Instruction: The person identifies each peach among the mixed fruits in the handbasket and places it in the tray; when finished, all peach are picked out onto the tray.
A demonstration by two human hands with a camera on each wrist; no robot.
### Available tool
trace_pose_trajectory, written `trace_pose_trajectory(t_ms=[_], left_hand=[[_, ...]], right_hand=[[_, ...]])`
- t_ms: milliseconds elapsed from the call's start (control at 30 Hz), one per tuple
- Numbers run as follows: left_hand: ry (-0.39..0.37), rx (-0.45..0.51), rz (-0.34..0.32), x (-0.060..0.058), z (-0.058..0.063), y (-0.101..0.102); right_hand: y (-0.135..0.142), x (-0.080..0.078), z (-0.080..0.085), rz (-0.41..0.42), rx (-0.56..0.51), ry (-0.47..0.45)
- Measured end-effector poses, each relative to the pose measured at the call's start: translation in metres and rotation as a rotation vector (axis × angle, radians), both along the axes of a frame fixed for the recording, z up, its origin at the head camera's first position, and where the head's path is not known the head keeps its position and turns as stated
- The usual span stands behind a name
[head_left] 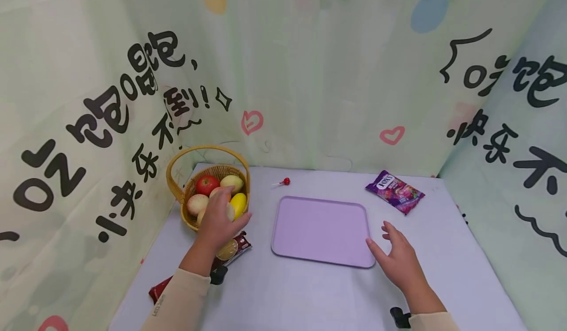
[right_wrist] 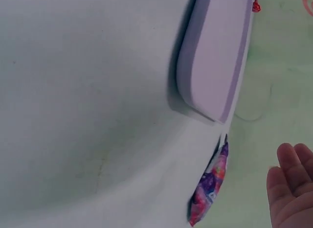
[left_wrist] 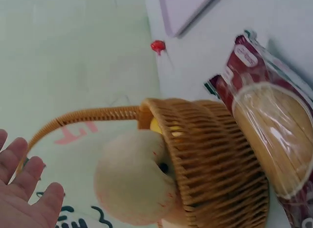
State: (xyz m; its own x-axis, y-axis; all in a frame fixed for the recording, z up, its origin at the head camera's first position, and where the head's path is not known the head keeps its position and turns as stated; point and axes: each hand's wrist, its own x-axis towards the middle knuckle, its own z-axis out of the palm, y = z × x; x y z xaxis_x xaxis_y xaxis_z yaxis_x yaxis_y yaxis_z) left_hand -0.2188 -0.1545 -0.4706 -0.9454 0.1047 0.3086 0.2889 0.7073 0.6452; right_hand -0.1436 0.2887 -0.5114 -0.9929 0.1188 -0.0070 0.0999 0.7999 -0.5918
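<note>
My left hand [head_left: 218,223] reaches over the front of a wicker basket [head_left: 190,224], its fingers loosely extended and overlapping the fruit in the head view. In the basket lie a red apple-like fruit [head_left: 206,185], a yellow lemon-like one [head_left: 239,203] and several pale round ones; the left wrist view shows a pale peach-like fruit [left_wrist: 129,176] at the rim, apart from the fingers. My right hand [head_left: 398,257] hovers by the right edge of a light purple tray [head_left: 321,230], fingers spread and holding nothing. The tray's surface is bare.
A packaged bread [head_left: 228,251] in a dark red wrapper lies before the basket, partly behind my left forearm. Behind the tray are a red lollipop [head_left: 286,181] and a purple candy bag [head_left: 395,192]. The basket's tall handle [head_left: 208,147] arches near the printed curtain [head_left: 310,100].
</note>
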Motion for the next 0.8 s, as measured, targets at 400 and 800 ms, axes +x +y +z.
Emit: trace_pose_trajectory(t_ms=[400,800], left_hand=[[-0.111,0.021,0.046,-0.014,-0.010,-0.018],[-0.208,-0.001,0.077,-0.022,-0.020,-0.022]], right_hand=[[0.012,-0.009,-0.024,-0.035,-0.033,-0.102],[0.017,-0.016,-0.043,-0.070,-0.046,-0.173]])
